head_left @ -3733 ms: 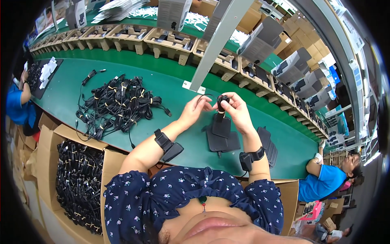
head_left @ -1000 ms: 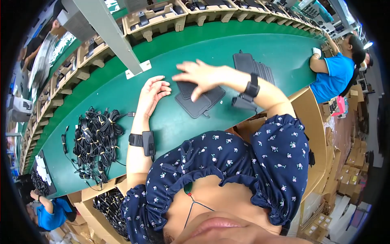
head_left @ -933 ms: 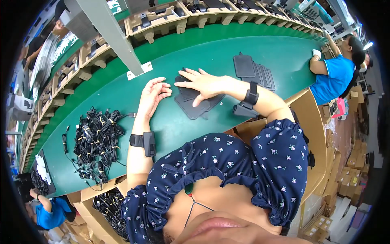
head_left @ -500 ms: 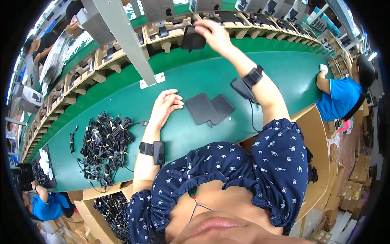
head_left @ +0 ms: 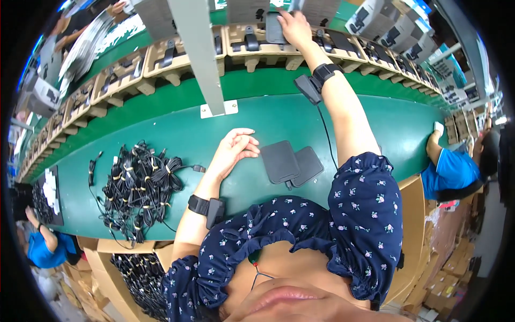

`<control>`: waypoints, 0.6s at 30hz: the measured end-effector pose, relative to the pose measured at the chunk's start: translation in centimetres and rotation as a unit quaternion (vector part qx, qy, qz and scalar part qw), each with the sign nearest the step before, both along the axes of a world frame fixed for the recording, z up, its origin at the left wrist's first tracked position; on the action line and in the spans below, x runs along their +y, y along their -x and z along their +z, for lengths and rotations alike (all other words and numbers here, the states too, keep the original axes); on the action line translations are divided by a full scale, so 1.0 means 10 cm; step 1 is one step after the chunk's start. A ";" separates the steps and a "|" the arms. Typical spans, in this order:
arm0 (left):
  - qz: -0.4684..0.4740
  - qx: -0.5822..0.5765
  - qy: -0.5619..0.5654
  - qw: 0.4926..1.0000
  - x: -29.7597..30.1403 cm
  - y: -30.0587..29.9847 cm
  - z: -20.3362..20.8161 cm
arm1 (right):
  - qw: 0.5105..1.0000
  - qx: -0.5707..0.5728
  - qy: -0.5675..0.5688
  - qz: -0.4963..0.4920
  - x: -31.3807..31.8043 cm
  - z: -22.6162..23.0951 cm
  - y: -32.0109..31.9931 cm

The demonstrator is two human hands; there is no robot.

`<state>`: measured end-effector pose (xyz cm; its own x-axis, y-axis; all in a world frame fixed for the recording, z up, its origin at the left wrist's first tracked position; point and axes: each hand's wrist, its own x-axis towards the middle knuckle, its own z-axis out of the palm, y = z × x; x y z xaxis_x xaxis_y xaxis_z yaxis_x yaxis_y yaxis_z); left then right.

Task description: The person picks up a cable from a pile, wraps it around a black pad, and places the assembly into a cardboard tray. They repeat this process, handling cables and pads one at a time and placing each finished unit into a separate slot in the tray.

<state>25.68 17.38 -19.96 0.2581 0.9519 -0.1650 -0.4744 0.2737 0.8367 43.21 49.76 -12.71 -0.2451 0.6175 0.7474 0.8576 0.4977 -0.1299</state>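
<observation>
Far out over the table, the right hand (head_left: 294, 28) touches a black pad (head_left: 274, 28) at a brown tray (head_left: 263, 58) in the long row. Its fingers are bent over the right side of the pad, perhaps so the rest of the flat face is free. How tightly they grip is hard to tell. The left hand (head_left: 234, 150) is half open with loosely curled fingers and holds nothing; it rests just left of two more pads (head_left: 279, 161). Those two lie flat, one partly over the other, close to the body, likely so they are easy to reach. Left of them is a heap of black cables (head_left: 140, 185), bundled with pale ties, probably to stop tangles. More cables fill a cardboard box (head_left: 96, 257) below the table edge. A thick grey post (head_left: 201, 59) stands on the green table (head_left: 161, 126) and hides part of the trays, so the right arm goes past on its right side. A thin cord (head_left: 327, 134) hangs from the box on the right wrist (head_left: 308, 88) and could catch on things. Tall grey boxes (head_left: 248, 11) stand behind the trays, near the right hand.
</observation>
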 end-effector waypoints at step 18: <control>-0.037 0.021 -0.039 0.998 0.09 0.07 -0.26 | 0.861 -0.041 -0.056 0.505 -2.67 0.20 1.16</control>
